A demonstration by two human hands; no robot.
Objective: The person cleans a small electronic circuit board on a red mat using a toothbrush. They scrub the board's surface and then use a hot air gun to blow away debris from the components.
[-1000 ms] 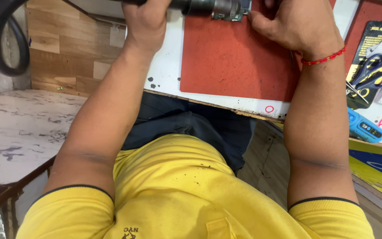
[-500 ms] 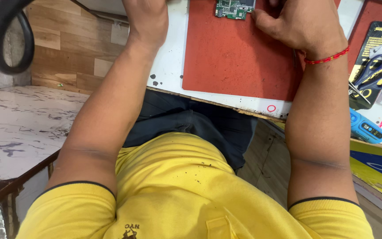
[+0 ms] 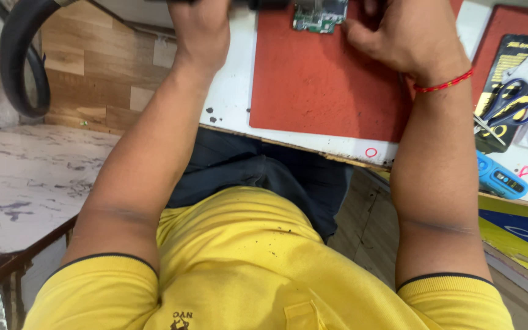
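Wood-grain wall panels and a marbled ledge (image 3: 25,183) sit to my left, and closest to the lens is my own yellow shirt (image 3: 245,263) with dark trousers below the bench edge. From there both forearms reach up onto the white bench (image 3: 230,98) and its red work mat (image 3: 325,79). My left hand (image 3: 200,30) is curled around a dark tool handle (image 3: 258,5) at the top edge; the fingers wrap it, though the tips are cut off, so how tightly I cannot tell. My right hand (image 3: 407,40), with a red thread at the wrist, lies knuckles-up just beside the small green circuit board (image 3: 320,15) at the mat's far edge; its fingertips are hidden, so I cannot tell whether they pinch the board. Judging from this, I'd keep the right hand pinning the board flat and brace the left wrist on the bench. Off to the right lie blue-handled scissors (image 3: 511,107) and a blue device (image 3: 499,177), well apart.
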